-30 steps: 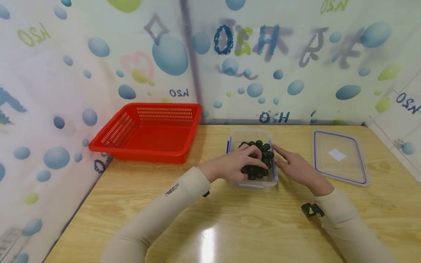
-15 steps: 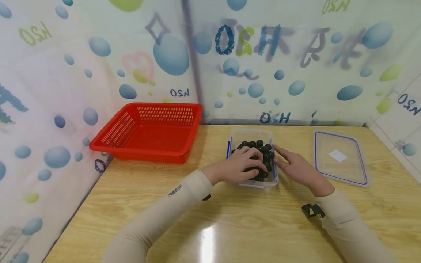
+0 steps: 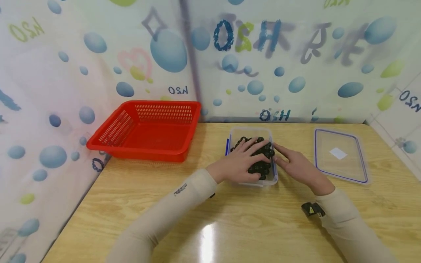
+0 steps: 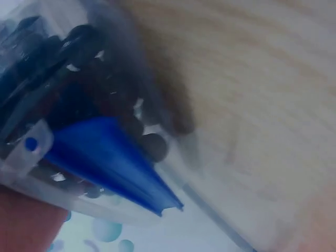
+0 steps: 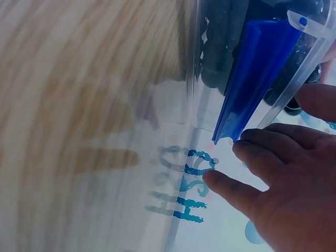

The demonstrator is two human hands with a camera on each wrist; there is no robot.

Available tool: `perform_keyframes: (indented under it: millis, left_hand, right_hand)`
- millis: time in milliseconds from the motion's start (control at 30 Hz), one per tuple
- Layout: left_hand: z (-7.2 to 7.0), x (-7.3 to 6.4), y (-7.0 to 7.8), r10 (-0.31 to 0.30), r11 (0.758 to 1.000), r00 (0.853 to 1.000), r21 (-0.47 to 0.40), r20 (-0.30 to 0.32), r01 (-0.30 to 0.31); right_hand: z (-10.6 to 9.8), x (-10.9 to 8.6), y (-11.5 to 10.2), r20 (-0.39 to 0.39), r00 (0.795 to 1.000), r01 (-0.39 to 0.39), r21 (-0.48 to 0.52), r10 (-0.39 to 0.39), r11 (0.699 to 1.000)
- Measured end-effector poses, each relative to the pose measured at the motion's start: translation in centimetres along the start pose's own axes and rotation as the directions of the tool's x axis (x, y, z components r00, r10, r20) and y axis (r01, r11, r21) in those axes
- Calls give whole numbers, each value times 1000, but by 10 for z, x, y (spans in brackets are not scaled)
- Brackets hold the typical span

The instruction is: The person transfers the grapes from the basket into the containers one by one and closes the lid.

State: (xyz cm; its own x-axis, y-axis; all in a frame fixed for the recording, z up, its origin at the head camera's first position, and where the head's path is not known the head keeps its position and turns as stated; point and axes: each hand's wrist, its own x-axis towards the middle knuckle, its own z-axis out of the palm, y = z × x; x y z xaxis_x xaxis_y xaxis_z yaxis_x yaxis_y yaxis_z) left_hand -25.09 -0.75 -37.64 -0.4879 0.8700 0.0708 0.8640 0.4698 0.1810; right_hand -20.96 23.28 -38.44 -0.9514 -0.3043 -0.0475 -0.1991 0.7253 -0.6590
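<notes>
In the head view, a clear plastic food container [image 3: 251, 130] holds a heap of shiny black grapes [image 3: 261, 170]. My left hand [image 3: 238, 163] lies over the heap from the left, its fingers spread and nearly straight across the grapes; part of the heap is hidden under it. On the container's right side, my right hand [image 3: 296, 168] rests with extended fingers against the wall. The right wrist view shows those fingers [image 5: 262, 149] beside a blue latch [image 5: 257, 79] that hangs down. Another blue latch [image 4: 107, 163] hangs on the near side in the left wrist view.
A red plastic basket [image 3: 158, 151] stands at the back left of the wooden table [image 3: 250, 226]. To the right lies the container's clear lid [image 3: 353, 160], edged in blue, with a white label on it. A printed curtain [image 3: 296, 106] borders the table's back.
The left hand's fingers were curled into the grapes and have straightened and spread over them, the hand shifting slightly right. The right hand stays against the container's side.
</notes>
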Motion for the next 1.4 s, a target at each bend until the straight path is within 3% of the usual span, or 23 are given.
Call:
perform_keyframes:
  millis: [200, 367, 500, 667, 867, 1067, 1233, 1400]
  left_hand:
    - [-6, 6, 1, -112, 988, 989, 120, 91, 101]
    - [-2, 9, 4, -145, 973, 983, 196, 110, 122]
    - [2, 7, 5, -121, 982, 988, 158, 94, 105]
    - [6, 7, -1, -54, 994, 998, 100, 16, 52]
    - [2, 12, -8, 20, 995, 998, 97, -56, -15]
    - [-1, 16, -8, 7, 999, 1000, 52, 6, -7]
    - [0, 16, -7, 6, 1000, 1000, -22, 15, -6]
    - [0, 17, 0, -24, 1000, 997, -16, 77, 25]
  right_hand:
    - [-3, 0, -6, 7, 1000, -7, -23, 7, 1000]
    - [-2, -1, -6, 6, 1000, -5, -35, 5, 999]
    - [1, -2, -3, 5, 1000, -5, -34, 5, 999]
    - [1, -2, -1, 10, 1000, -15, -21, 15, 1000]
    - [0, 0, 0, 4, 1000, -12, -21, 12, 1000]
    - [-2, 1, -2, 4, 1000, -11, -29, 11, 1000]
    - [-4, 0, -7, -1, 1000, -3, -27, 3, 1000]
    - [-4, -2, -6, 5, 1000, -6, -16, 6, 1000]
